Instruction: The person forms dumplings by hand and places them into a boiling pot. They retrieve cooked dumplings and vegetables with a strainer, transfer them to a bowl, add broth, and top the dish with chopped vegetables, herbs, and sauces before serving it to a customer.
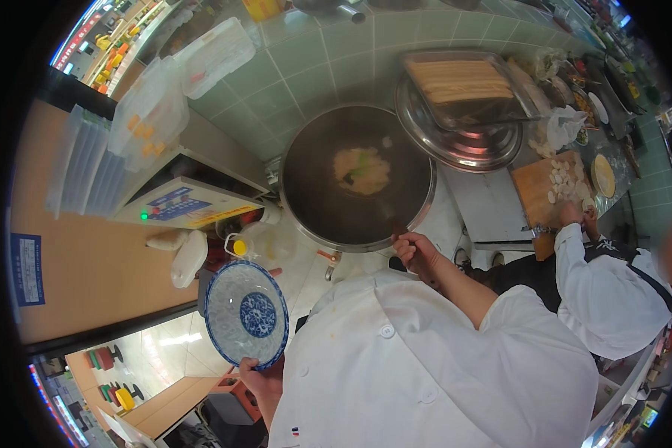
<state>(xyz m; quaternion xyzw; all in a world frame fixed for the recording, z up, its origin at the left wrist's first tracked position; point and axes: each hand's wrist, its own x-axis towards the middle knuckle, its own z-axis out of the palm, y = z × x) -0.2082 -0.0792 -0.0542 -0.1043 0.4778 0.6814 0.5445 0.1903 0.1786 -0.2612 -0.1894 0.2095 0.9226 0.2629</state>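
Observation:
My left hand [260, 381] grips the lower rim of a blue-and-white patterned bowl [229, 305], which is tilted so its inside shows. My right hand [417, 255] is closed around the brown handle of a utensil [399, 227] at the near edge of a large round pot [313, 221]. The utensil's far end is lost in the dark, hazy inside of the pot. Pale food with some green [363, 171] lies in the middle of the pot.
A steel lid [465, 154] and a tray of long pale pieces [462, 81] adjoin the pot. At right, a co-worker [610, 297] handles pale pieces on a wooden board [529, 196]. Left are stacked plastic containers [84, 168], a control box [190, 201] and a yellow-capped jug [263, 241].

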